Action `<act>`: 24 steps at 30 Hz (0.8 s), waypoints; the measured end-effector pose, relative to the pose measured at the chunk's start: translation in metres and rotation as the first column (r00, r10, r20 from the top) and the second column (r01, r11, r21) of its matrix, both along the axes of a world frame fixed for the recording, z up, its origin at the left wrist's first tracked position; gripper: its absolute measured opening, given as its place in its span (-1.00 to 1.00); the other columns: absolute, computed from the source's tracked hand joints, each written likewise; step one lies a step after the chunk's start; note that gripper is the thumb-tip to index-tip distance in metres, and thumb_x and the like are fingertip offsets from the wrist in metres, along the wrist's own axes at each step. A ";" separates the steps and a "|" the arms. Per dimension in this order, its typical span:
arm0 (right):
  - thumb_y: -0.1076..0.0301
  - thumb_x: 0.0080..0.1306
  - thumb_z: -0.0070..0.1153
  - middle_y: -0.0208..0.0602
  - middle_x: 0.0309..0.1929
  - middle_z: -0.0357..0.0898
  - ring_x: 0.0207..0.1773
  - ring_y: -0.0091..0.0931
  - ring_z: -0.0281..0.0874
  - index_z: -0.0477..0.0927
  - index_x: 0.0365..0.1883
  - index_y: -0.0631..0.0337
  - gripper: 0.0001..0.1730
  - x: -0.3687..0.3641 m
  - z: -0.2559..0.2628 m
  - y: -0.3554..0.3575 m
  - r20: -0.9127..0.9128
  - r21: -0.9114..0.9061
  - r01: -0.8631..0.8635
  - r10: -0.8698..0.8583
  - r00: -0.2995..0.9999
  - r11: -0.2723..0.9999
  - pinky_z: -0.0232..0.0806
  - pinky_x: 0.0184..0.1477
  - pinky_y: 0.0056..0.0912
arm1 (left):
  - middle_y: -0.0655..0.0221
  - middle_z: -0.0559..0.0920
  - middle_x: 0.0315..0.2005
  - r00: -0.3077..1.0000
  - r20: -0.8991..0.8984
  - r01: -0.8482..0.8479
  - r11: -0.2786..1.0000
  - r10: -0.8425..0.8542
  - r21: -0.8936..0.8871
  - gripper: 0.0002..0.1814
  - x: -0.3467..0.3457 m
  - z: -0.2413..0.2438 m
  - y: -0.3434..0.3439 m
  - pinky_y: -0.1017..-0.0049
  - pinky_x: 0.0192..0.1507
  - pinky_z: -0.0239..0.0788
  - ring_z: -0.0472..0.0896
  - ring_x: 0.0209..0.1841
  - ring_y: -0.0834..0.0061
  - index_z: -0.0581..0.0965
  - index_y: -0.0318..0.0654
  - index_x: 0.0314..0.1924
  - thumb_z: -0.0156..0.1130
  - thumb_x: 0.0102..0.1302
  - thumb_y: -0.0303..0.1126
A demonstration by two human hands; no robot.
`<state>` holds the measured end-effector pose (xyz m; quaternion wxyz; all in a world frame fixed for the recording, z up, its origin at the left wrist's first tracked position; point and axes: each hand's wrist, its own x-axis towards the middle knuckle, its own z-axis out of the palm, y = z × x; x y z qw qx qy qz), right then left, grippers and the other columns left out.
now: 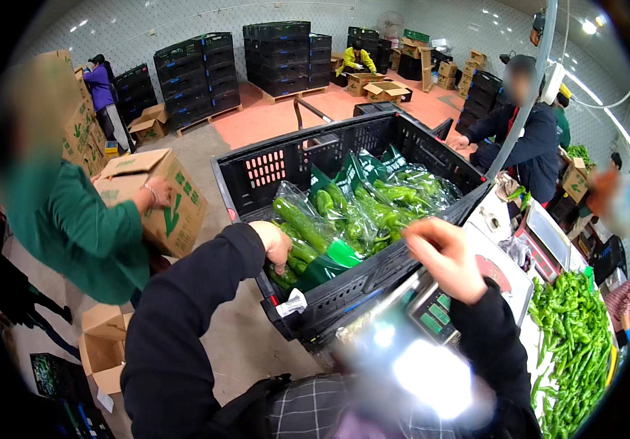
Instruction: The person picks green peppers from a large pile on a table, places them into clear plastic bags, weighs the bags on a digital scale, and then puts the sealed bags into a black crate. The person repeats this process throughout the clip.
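In front of me stands a black plastic crate [359, 285] with clear, green-printed bags of vegetables inside. My left hand [274, 246] reaches over its near left side, fingers curled down onto a bag of long, bumpy cucumbers [301, 222]. Beside that bag lie bags of green peppers [386, 206]. Above the crate's near right rim is my right hand [446, 255], its fingers bent inward; whether anything is between them cannot be made out. Below that hand sits a digital scale [434, 314] with a lit green display. A white clip-like piece [292, 303] is on the crate's near corner.
Loose green peppers [573, 351] cover the table at right, near a second scale [546, 236]. At left a person in green holds a cardboard box [153, 200]. An open box [101, 343] is on the floor. A metal pole [523, 110] rises at the crate's right corner.
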<state>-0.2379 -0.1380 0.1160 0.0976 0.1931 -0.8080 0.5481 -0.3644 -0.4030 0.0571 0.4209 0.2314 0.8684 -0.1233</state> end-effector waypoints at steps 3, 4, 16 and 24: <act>0.48 0.18 0.01 -0.48 -0.36 0.49 -0.33 -0.71 0.34 0.51 -0.18 0.33 -0.77 0.058 -0.002 0.056 0.169 0.039 0.061 -0.067 0.983 0.997 0.22 -0.30 -0.65 | 0.16 0.55 -0.04 0.999 0.030 -0.014 1.000 0.014 0.002 -0.42 -0.002 -0.004 0.001 0.31 -0.02 0.31 0.50 0.01 0.19 0.47 -0.29 0.05 0.30 0.07 -0.13; 0.48 0.15 0.00 -0.46 -0.34 0.49 -0.31 -0.70 0.33 0.50 -0.17 0.34 -0.75 0.079 -0.008 0.071 0.225 -0.044 0.098 -0.086 0.971 0.994 0.20 -0.27 -0.64 | 0.16 0.56 -0.05 0.998 0.054 -0.011 1.000 0.011 0.001 -0.43 -0.004 -0.008 0.001 0.31 -0.02 0.31 0.50 0.00 0.19 0.48 -0.28 0.05 0.30 0.07 -0.12; 0.30 -0.08 0.29 -0.13 -0.09 0.49 -0.02 -0.24 0.43 0.52 -0.23 0.24 -0.58 0.326 -0.220 0.228 0.085 0.931 0.265 -0.855 0.511 0.251 0.27 0.04 -0.14 | 0.17 0.64 -0.30 0.906 -0.420 0.199 0.821 0.054 0.535 -0.65 -0.070 0.041 0.032 0.40 -0.18 0.40 0.60 -0.26 0.29 0.57 -0.31 -0.15 0.19 0.09 -0.28; 0.13 0.03 0.22 0.11 0.31 0.08 0.21 -0.01 0.17 0.57 -0.07 0.02 -0.54 0.287 -0.058 0.127 -0.176 0.940 0.340 -0.816 0.550 0.026 0.09 0.18 0.01 | 0.13 0.46 0.05 0.834 -0.542 0.356 0.648 0.105 0.673 -0.51 -0.079 0.005 0.087 0.30 0.11 0.26 0.42 0.08 0.14 0.36 -0.22 0.15 0.07 0.17 -0.39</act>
